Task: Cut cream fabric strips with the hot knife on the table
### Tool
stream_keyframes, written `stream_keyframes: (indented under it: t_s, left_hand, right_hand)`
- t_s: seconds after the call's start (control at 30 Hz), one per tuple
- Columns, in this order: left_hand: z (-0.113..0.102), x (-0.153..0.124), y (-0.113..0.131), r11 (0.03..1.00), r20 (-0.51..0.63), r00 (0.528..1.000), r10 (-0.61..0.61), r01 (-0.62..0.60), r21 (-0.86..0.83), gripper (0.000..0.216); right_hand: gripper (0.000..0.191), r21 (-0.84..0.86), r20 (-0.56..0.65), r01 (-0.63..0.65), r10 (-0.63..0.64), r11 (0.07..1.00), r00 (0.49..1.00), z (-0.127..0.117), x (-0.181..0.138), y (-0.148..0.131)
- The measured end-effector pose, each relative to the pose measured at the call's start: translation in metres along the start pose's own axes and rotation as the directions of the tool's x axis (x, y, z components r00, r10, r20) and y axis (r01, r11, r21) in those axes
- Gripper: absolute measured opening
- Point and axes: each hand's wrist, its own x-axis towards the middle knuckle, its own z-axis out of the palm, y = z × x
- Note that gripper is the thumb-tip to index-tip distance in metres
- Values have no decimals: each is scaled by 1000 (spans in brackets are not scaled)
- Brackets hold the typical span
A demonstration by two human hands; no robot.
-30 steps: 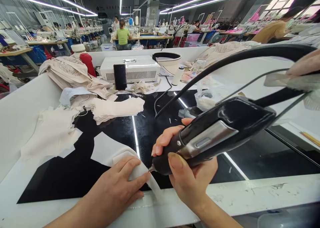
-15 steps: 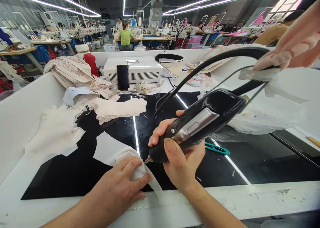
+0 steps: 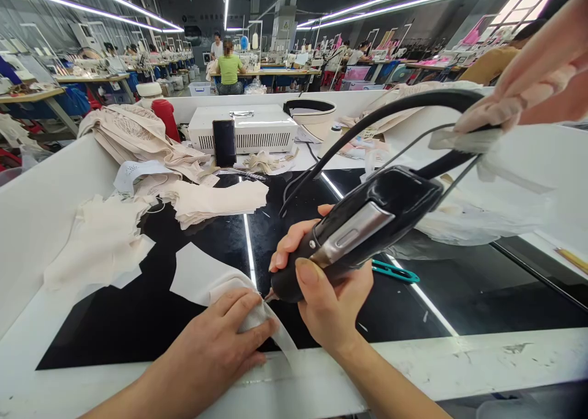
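Observation:
My right hand grips a black cutting tool with a silver trigger plate, its tip touching a folded piece of cream fabric. A thick black cable arcs up from the tool's back end. My left hand lies on the fabric with its fingers stretched flat, pressing it down on the glossy black worktop near the front edge. The tool's tip sits just beyond my left fingertips.
Stacks of cream fabric pieces and loose offcuts lie to the left. A white box unit with a phone leaning on it stands at the back. Teal snips lie on the right. Another person's hand holds fabric at upper right.
The tool and my right hand have moved left and down towards the fabric edge. The other person's hand has come further into view at upper right. The teal snips are now uncovered.

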Motion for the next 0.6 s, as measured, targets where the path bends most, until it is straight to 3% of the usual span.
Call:
stream_keyframes:
  t_s: [0.23, 0.6]
  left_hand:
    - [9, -8, 1, 998, -23, 1000, 10, -8, 70, 57]
    - [5, -3, -3, 997, -34, 999, 15, -12, 81, 56]
  right_hand:
    - [34, 3, 2, -11, 11, 1000, 1000, 1, 0, -1]
    - [35, -2, -15, -20, 20, 1000, 1000, 2, 0, -2]
